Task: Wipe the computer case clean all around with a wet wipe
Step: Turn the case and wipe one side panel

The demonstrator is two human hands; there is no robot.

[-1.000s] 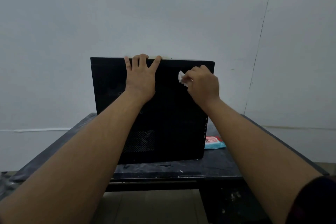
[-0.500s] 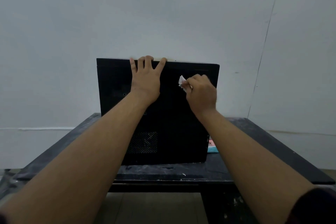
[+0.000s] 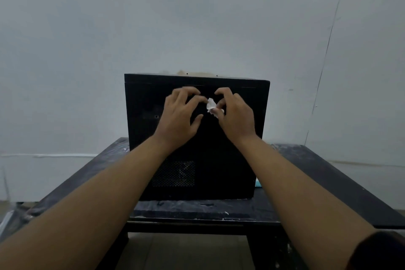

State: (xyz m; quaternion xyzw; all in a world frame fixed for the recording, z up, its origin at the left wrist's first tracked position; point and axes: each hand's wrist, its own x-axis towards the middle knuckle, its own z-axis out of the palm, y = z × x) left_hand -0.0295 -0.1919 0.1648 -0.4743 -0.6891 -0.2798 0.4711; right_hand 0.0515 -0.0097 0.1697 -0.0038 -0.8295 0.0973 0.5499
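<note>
Before the upper middle of a black computer case (image 3: 219,171) on a dark table (image 3: 328,182), the right hand (image 3: 237,116) pinches a crumpled white wet wipe (image 3: 210,105), the curled fingers of the left hand (image 3: 178,114) meeting it (grip unclear), likely refolding it; next, press it flat and wipe on.

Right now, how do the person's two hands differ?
The right hand pinches the wet wipe; the left hand only reaches its edge, grip unclear. The right hand is right of centre on the computer case, the left hand just left. Both curl their fingers.
</note>
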